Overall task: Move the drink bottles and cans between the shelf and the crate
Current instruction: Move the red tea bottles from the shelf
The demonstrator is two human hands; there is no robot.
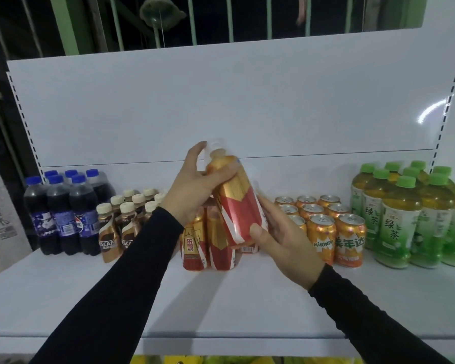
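shelf (pixel 221 298): white board under both hands; five drink groups stand along its back half, front half bare. Crate not in view, so I cannot tell how many drinks remain off the shelf.
progress: judged well along if stocking is the direction. Groups look full and squared up; the one bottle in hand is not yet set down.
green tea (pixel 405 214): large bottles, green caps, well right of the right hand, upright.
cola (pixel 61 214): dark bottles, blue caps, well left of the left hand, upright.
coffee (pixel 121 222): small brown bottles, cream caps, just left of the left forearm, upright.
orange cans (pixel 334 232): just right of the right hand, upright in rows.
red-gold group (pixel 208 240): same kind as the held bottle, standing directly below and behind the hands, partly hidden by them.
held bottle (pixel 234 206): red and gold, clear cap. In the air above its group, between the hands. Long axis tilted, cap end up and to the left, away from the person; base down and right, near the right palm.
left hand (pixel 197 185): fingers curled round the bottle's neck and shoulder, gripping.
right hand (pixel 281 232): cups the lower body and base, thumb pressed on the label, gripping.
left to do: judged, stand it upright and seat it in the red-gold group.
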